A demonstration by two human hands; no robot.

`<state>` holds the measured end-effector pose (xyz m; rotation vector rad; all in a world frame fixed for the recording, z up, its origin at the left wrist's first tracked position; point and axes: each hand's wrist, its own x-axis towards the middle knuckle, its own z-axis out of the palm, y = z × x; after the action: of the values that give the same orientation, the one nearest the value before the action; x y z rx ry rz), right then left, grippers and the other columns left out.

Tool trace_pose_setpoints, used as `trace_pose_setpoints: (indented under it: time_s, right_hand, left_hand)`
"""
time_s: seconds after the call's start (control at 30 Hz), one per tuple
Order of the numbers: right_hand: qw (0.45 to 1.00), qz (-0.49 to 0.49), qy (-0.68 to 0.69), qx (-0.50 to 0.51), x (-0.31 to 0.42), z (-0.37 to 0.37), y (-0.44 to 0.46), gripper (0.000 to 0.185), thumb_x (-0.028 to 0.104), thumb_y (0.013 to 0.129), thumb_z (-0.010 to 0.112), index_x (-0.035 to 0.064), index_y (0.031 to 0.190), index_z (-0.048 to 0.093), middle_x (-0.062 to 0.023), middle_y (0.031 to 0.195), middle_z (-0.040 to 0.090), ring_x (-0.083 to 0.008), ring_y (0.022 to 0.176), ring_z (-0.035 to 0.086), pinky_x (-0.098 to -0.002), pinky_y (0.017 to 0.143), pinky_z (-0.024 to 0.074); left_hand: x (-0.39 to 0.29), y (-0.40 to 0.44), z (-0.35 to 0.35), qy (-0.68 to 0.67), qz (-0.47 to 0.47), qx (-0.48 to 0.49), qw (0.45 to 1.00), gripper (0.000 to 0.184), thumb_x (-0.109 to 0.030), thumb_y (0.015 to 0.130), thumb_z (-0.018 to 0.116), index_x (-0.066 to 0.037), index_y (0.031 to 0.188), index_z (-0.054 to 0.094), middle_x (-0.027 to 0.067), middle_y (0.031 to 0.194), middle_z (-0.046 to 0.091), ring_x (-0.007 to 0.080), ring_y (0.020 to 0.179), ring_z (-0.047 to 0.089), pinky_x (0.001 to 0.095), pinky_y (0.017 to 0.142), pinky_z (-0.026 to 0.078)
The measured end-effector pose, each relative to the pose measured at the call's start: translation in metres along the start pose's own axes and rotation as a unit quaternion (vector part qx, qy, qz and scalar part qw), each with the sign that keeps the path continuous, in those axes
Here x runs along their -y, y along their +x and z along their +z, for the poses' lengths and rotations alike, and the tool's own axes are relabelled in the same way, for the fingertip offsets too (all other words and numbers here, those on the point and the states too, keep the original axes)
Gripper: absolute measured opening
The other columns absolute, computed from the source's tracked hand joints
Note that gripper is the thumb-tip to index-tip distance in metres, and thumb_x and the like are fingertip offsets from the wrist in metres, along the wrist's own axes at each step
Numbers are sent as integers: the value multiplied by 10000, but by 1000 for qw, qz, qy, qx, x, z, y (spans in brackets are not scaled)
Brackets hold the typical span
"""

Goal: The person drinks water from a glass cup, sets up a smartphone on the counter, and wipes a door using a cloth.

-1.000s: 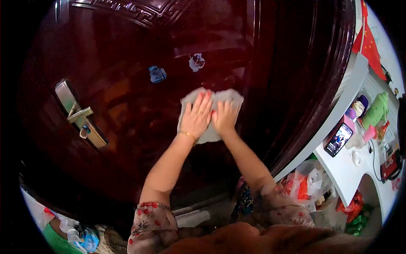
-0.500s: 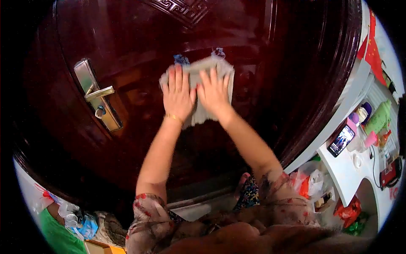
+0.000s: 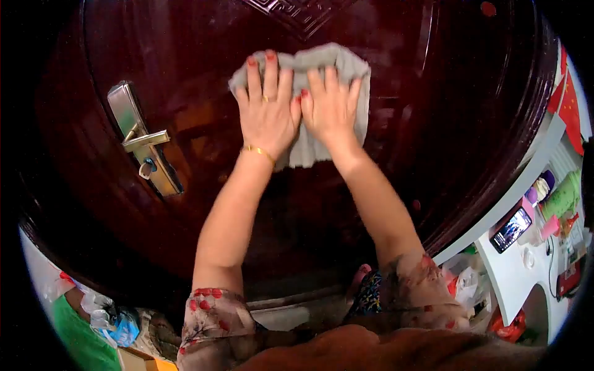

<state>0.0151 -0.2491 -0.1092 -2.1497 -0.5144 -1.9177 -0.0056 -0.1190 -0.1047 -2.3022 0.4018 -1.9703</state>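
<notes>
- Sleeves (image 3: 213, 312) with a floral print framed the near edge, and both bare forearms reached forward from them.
- Left hand (image 3: 267, 120) lay flat on the grey cloth (image 3: 307, 145), fingers straight and spread, gripping nothing; its longest fingertips came up to the cloth's top edge. A gold bracelet (image 3: 258, 150) circled the wrist.
- Right hand (image 3: 332, 111) lay flat beside it, fingers extended and well inside the cloth's edge, also without a grip; the two thumbs were close together.
- Cloth and hands had just shifted up the dark red door (image 3: 309, 216): the top edge was now just below the carved pattern (image 3: 294, 15), where half a second earlier a wider bare strip lay between them. For the wiping in hand, this seemed to put the cloth on a higher patch of the panel.
- Two pale, bluish marks, in sight above the cloth in the earlier frames, no longer showed; the cloth probably covered them, so whether they had come off could not be told.
- Door handle (image 3: 146, 141), well apart on the left, looked unchanged.
- Desk (image 3: 500, 272) and the lit phone (image 3: 511, 229) on it stood off to the right, lower in view than before; a red flag (image 3: 568, 114) hung beyond. A red round spot (image 3: 488, 8) had come into view at the top, suggesting that the head had turned too.
</notes>
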Motion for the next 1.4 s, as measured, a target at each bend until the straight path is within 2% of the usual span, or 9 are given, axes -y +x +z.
trace_pose_setpoints:
  time_s: [0.23,0.4,0.5,0.67,0.9,1.0,1.13,1.3,1.4]
  right_hand:
    - [967,21,45,250,37,6,-183,240,251,819,541,130,1025,566,-110,993,590,-310,770,593,-535,929,291]
    - [926,28,114,358,82,-17,-266,488,183,828,514,38,1282,410,-167,1304,440,-375,1204,384,-546,1054,162]
    - [906,58,111,405,89,-17,-261,461,218,860,483,58,1287,412,-187,1309,446,-391,1105,486,-573,1050,159]
    - [965,-26,66,254,77,-12,-134,412,195,846,499,111,1248,474,-115,1110,587,-317,837,576,-557,1008,241]
    - [995,-98,15,-21,71,6,81,458,263,835,522,163,1277,457,-132,1222,518,-349,970,553,-583,1018,215]
    - [989,-99,22,-105,78,16,91,444,266,808,551,148,1232,491,-134,1186,530,-338,982,548,-573,1017,223]
    - [994,-86,48,-42,92,18,44,408,273,792,559,131,1173,531,-122,1136,565,-326,922,570,-540,999,263]
    - [988,-127,59,70,113,33,-62,311,258,813,531,162,1102,594,-76,795,650,-275,756,597,-515,927,346]
    - [948,-123,79,281,120,34,-148,319,234,825,514,185,1130,598,-68,741,655,-244,751,607,-483,942,340]
  left_hand:
    - [-21,-191,9,-63,-16,172,983,426,-279,821,584,-109,1205,509,116,1424,324,391,1304,260,517,911,333]
    - [-35,-290,-14,-85,-69,258,960,491,-225,790,598,-80,1243,477,148,1438,276,411,1318,228,571,1002,258]
    - [-38,-276,-26,-113,-127,288,942,548,-217,806,588,-21,1282,402,213,1481,149,428,1350,146,559,1040,210]
    - [2,-157,-31,-119,-187,156,963,529,-237,856,539,38,1266,348,291,1466,63,475,1354,56,576,1058,159]
    - [70,33,-25,2,-139,-76,987,545,-318,858,518,-40,1308,387,214,1486,117,421,1362,106,559,1035,210]
    - [80,40,-18,28,-132,-75,988,527,-322,861,509,-52,1299,398,198,1481,164,401,1361,136,524,1036,218]
    - [79,-7,-18,46,-124,-9,991,511,-309,856,503,-50,1285,407,188,1477,189,391,1365,142,498,1042,225]
    - [75,-122,-14,-27,-129,61,989,404,-240,819,526,36,1109,471,254,1468,158,448,1348,147,514,1028,236]
    - [58,-208,-9,-39,-147,139,978,355,-216,798,540,54,1020,481,288,1463,124,465,1349,121,533,1034,208]
